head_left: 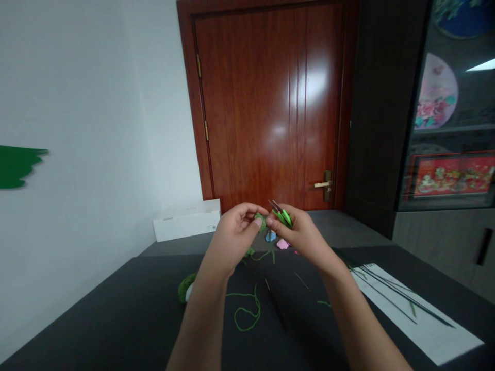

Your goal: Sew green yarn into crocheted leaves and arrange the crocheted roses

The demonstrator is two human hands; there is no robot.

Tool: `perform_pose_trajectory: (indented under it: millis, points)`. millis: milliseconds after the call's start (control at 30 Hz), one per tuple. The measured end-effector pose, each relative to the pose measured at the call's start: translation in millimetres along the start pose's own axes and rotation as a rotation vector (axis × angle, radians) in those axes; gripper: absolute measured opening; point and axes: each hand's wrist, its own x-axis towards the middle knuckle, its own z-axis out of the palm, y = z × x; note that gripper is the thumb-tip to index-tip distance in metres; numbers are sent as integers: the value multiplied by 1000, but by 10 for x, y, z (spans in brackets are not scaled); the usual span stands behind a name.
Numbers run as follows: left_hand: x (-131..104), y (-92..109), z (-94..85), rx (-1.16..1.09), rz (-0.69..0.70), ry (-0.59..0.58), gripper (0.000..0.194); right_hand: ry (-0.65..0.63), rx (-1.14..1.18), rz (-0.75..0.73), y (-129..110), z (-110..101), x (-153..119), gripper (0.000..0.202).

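Note:
My left hand point(237, 231) is closed on a small green knitted piece point(261, 222), pinched between thumb and fingers above the table. Close beside it, my right hand point(296, 229) is wrapped round small green-handled scissors point(283, 215), their metal tips pointing up and left. The right thumb and fingertips come near the green piece; whether they touch it is unclear. Below the hands lie a blue flower shape point(270, 236) and a pink flower shape point(283, 243). A loop of green yarn point(248, 327) rests on the dark table, near a dark-handled hook point(276, 305).
A green yarn ball point(186, 287) is partly behind my left forearm. A white sheet point(436, 335) with thin dark stems point(406, 296) lies at the right. A thin needle point(302, 281) rests mid-table. A white box point(187, 222) stands at the back left, before a brown door point(266, 113).

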Motion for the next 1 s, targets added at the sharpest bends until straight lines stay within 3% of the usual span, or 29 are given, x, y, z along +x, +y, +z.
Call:
perform_pose_trajectory:
  millis: [300,467,533,600,700,833,1000]
  points:
    - [18,-81,-31,130,-26,-64,8,29,-40,-85,-16,19,-11,25]
    - [33,-76,12,46,-60,62,9,183,197,-6,-29,24,-39,37]
    - [49,-82,32,-15,-39,145,7,115,435,114,-100,-18,-88,49]
    - [65,-86,55,-61,-2,228,6,-86,660,264,-209,-44,-149,58]
    - [76,-81,94,-126,51,324,6,-281,849,414,-346,13,-206,54]
    - [68,-61,137,-177,92,369,6,-227,931,457,-336,172,-172,48]
    - [64,-56,149,-171,96,395,5,-190,853,451,-254,212,-134,54]
